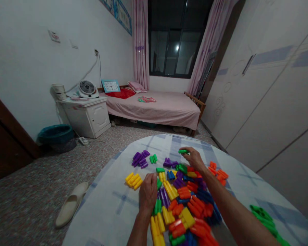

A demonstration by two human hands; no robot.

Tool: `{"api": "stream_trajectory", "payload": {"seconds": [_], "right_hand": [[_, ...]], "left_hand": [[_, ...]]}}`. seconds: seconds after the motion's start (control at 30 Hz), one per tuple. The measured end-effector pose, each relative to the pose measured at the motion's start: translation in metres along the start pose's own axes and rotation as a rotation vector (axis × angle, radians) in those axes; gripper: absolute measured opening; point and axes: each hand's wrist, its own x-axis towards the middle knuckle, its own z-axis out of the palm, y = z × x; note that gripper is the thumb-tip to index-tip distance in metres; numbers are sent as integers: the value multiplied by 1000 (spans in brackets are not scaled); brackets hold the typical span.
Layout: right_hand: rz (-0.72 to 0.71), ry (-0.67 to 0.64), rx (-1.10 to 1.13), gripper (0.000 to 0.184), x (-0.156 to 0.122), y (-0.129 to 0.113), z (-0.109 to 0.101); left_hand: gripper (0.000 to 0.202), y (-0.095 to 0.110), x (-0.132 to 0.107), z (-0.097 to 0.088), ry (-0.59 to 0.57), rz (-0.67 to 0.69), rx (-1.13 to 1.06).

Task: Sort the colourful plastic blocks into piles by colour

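Right hand [193, 159] pinches a green block [182, 151]; left hand [148, 193] rests on blocks [184, 193].

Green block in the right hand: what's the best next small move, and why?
Probably set the green block from the right hand down on the small green group on the cloth. That group lies close by, and the purple group, yellow group and orange group each hold one colour, apart from the mixed pile.
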Motion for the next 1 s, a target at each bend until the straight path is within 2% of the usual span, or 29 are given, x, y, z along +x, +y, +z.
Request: {"api": "stream_trajectory", "payload": {"seconds": [0.13,0.27,0.4,0.5,0.6,0.7,0.83,1.0], "right_hand": [[-15,141,60,29,-56,48,-50],[157,116,-64,31,-134,109,-85],[313,87,-91,35,-195,152,-94],[365,84,-70,39,-216,162,-91],[325,108,-87,45,-218,153,-90],[249,128,-107,48,-200,124,-93],[74,42,20,40,-147,64,-82],[-84,-148,-22,33,-71,-2,-39]], "left_hand": [[40,-2,0,0,0,-4,15],[40,-4,1,0,-6,-5,25],[40,-5,2,0,2,-7,34],[40,-7,2,1,13,1,35],[40,-8,2,1,6,18,30],[40,-8,3,2,6,17,33],[39,-8,3,2,10,7,36],[40,-7,2,1,6,10,20]]}}
